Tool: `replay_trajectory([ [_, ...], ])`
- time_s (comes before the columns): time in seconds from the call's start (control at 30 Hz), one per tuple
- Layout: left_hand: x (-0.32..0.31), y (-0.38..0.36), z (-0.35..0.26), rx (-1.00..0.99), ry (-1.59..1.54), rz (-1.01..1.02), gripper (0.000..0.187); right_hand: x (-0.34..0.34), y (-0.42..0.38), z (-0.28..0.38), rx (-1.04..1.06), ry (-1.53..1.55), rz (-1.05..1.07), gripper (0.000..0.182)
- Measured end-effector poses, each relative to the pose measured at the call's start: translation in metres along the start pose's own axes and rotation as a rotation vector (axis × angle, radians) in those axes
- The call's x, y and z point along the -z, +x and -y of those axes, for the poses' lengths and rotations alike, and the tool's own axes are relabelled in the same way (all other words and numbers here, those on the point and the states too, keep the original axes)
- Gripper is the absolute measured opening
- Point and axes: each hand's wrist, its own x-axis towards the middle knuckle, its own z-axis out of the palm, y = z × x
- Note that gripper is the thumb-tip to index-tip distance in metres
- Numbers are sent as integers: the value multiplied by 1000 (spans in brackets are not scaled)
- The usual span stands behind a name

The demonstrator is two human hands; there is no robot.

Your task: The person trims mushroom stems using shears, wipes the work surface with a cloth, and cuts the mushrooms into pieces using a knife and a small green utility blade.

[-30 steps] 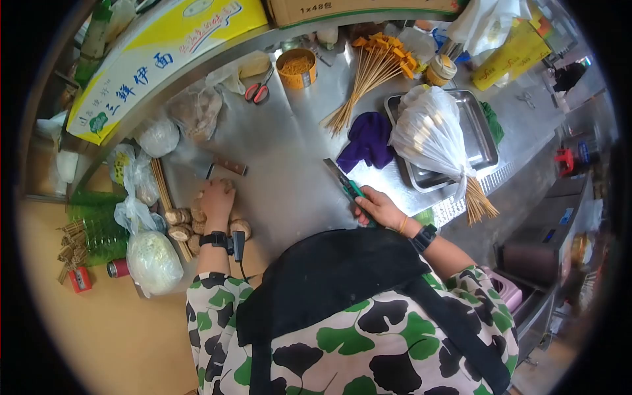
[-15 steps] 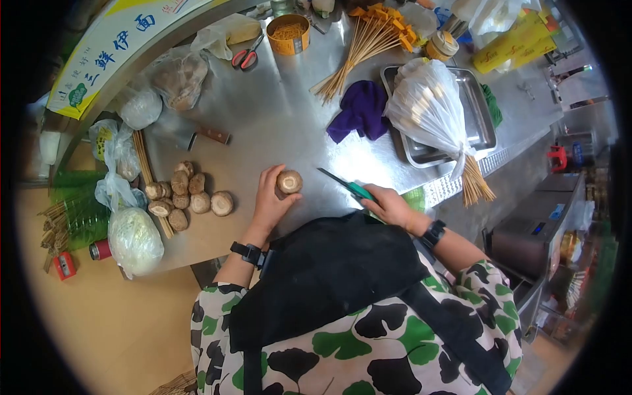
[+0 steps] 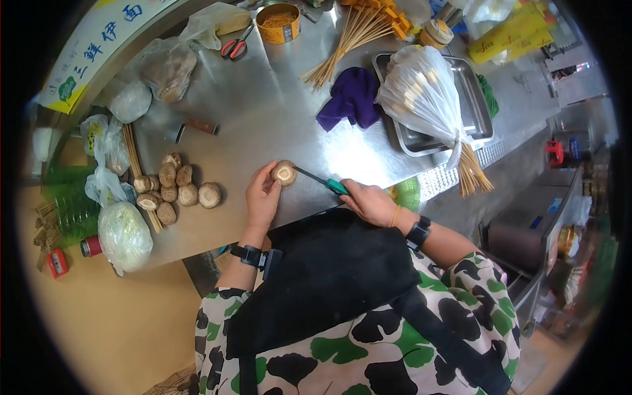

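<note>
Head view is showing the left hand point(image 3: 262, 197) gripping a mushroom point(image 3: 285, 172) on the counter point(image 3: 263, 118). Right hand point(image 3: 372, 203) is closing around a knife point(image 3: 322, 180), lying just right of the mushroom, its blade pointing left and touching the cap.

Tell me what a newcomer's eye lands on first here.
At the near edge of the steel counter, the left hand holds a mushroom while the right hand puts a green-handled knife to it. To the left lies a pile of mushrooms. Farther back, a white bag of skewers rests in a metal tray.
</note>
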Motion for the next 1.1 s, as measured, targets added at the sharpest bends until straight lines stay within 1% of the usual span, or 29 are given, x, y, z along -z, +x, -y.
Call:
replay_trajectory([
  [0.03,-2,1,-4,-21,36,-28,38,0,3,0,8,-17,15,26],
  [0.13,-2,12,-6,42,41,-29,40,-2,6,-1,8,-68,56,27],
  [0.23,2,15,-3,-4,87,43,42,-3,10,3,-16,-92,76,28],
  [0.43,8,19,0,-158,97,99,47,-1,16,5,-14,-85,69,27],
  [0.63,11,21,0,-148,180,137,52,-6,25,9,-27,-97,67,26],
  [0.73,8,19,-2,-122,182,90,51,-8,31,12,-44,-92,65,25],
  [0.83,4,18,1,-109,97,21,46,-14,36,13,-14,-115,43,25],
  [1.0,5,18,8,-35,79,14,41,-19,41,10,46,-166,-18,24],
  [1.1,4,19,14,-5,25,3,39,-20,45,12,37,-165,-7,23],
])
